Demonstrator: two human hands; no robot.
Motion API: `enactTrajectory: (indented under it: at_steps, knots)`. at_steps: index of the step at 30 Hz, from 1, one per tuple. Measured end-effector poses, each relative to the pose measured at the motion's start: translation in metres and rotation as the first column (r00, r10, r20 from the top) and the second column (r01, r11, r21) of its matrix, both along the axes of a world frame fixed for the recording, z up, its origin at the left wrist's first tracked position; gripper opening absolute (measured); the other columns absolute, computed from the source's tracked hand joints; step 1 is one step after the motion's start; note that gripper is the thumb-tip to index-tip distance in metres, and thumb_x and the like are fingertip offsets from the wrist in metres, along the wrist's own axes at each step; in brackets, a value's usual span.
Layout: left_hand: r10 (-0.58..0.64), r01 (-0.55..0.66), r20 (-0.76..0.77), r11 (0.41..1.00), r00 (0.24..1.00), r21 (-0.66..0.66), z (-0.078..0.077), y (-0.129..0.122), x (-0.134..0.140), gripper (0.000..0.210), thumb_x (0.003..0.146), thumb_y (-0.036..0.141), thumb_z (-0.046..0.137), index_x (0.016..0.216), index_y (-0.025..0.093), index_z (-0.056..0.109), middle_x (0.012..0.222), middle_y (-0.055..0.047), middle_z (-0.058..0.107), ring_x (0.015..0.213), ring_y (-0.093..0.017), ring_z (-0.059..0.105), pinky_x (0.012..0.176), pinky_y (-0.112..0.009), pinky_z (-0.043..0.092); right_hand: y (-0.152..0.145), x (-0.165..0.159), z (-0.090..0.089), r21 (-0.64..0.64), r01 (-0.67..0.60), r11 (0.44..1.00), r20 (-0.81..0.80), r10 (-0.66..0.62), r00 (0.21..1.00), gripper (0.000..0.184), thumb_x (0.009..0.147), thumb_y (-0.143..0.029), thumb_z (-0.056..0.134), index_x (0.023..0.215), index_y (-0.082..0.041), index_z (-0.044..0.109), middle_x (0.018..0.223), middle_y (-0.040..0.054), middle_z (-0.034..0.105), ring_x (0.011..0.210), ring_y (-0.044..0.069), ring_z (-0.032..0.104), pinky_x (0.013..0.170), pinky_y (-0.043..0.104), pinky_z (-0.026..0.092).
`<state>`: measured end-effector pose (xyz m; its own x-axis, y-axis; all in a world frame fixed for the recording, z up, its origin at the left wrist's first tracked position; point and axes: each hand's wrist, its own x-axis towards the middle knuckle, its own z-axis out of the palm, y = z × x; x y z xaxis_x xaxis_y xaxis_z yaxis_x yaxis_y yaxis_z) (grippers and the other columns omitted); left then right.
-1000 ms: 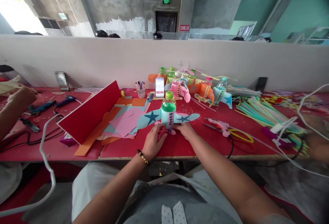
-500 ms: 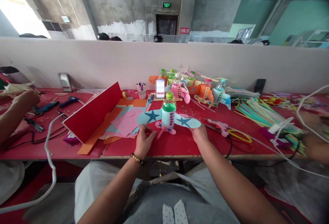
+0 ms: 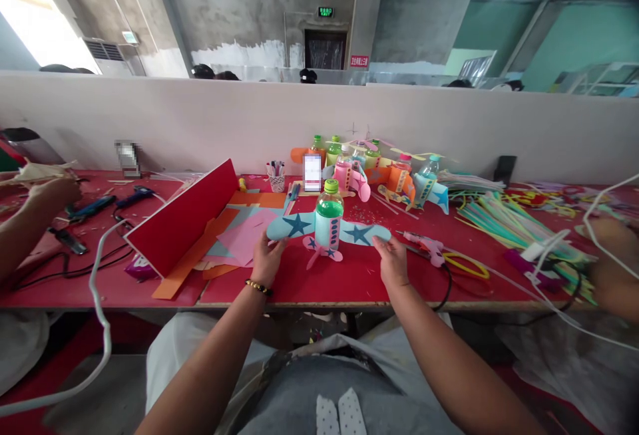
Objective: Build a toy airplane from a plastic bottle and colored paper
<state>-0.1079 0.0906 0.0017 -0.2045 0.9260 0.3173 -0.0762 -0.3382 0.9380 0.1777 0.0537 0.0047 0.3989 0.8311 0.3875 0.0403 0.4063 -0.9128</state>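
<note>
Green "EXIT" sign [image 3: 325, 12] at back. Clear plastic bottle plane [image 3: 323, 229], green cap [image 3: 331, 186], upright on red tbl [image 3: 344, 287]. L hand [image 3: 267, 257] pinches L paper wing [image 3: 294, 225], R hand [image 3: 392, 259] R paper wing [image 3: 360, 234]; both lt blue w/ dk stars [image 3: 297, 225].

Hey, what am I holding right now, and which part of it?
A green-capped clear plastic bottle with light-blue paper wings, apparently by its wingtips: left hand at the left wing's outer end, right hand at the right's.

Each hand [image 3: 394, 260] pinches a wing [image 3: 359, 233]; the bottle [image 3: 325, 227] stands.
</note>
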Motion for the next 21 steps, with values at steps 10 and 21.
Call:
enactTrajectory:
  at_steps: [10,21]
  knots:
    - [-0.268,0.269,0.022,0.963,0.963,-0.03,0.01,-0.022,0.002,0.022,0.066,0.027,0.078,0.081,0.012,0.074,0.084,-0.009,0.075,0.081,-0.026,0.068,0.084,-0.04,0.051,0.023,0.007,-0.016,-0.047,0.134,0.99,-0.055,-0.136,0.989,0.035,0.075,-0.051,0.066,0.071,-0.018,0.055,0.062,-0.0019,0.055,0.065,0.018,0.058,0.063,0.03,0.049]
    - [-0.38,0.383,0.055,0.922,0.923,-0.05,0.012,-0.02,0.003,0.02,0.069,0.028,0.078,0.082,0.014,0.074,0.084,-0.007,0.075,0.082,-0.024,0.069,0.085,-0.035,0.051,0.007,-0.001,0.095,0.359,-0.009,0.933,0.526,-0.195,0.828,0.045,0.086,-0.046,0.061,0.124,-0.023,0.054,0.126,0.0099,0.058,0.117,0.025,0.054,0.097,0.041,0.044]
